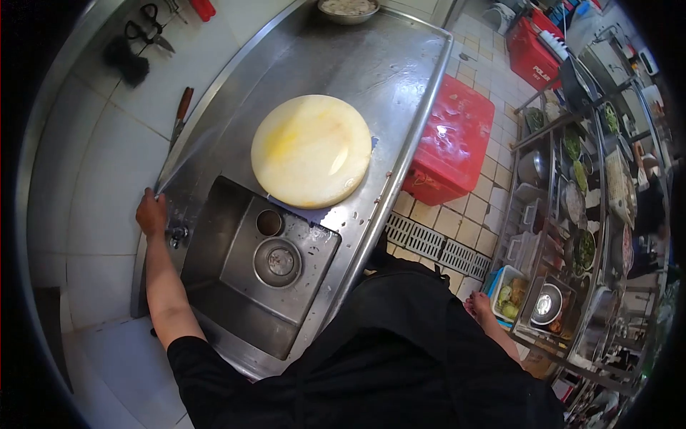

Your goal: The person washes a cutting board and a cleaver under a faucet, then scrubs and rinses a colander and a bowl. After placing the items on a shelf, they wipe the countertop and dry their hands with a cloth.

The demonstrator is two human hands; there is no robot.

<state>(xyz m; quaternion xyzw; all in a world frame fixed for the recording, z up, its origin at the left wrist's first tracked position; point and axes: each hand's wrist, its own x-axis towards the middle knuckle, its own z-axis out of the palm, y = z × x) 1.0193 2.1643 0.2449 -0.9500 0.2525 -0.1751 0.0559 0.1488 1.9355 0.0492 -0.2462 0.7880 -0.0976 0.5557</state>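
Note:
My left hand (151, 213) is at the left edge of the metal counter, beside the tap (177, 234). Its fingers are closed round something small that I cannot make out, and a thin streak like a water jet runs from it over the counter. A thick round board (311, 150), pale with a yellow stain, lies on a blue cloth (314, 214) behind the sink (236, 286). Inside the sink are a metal bowl (277, 262) and a small cup (269, 222). My right hand (479, 304) hangs by my side, empty, its fingers loosely bent and apart.
A red box (454, 139) stands on the floor right of the counter (343, 57). Metal shelves (554, 214) with bowls and vegetables run down the right. A bowl (348, 8) sits at the counter's far end. Knives (182, 111) and scissors (150, 36) are along the left wall.

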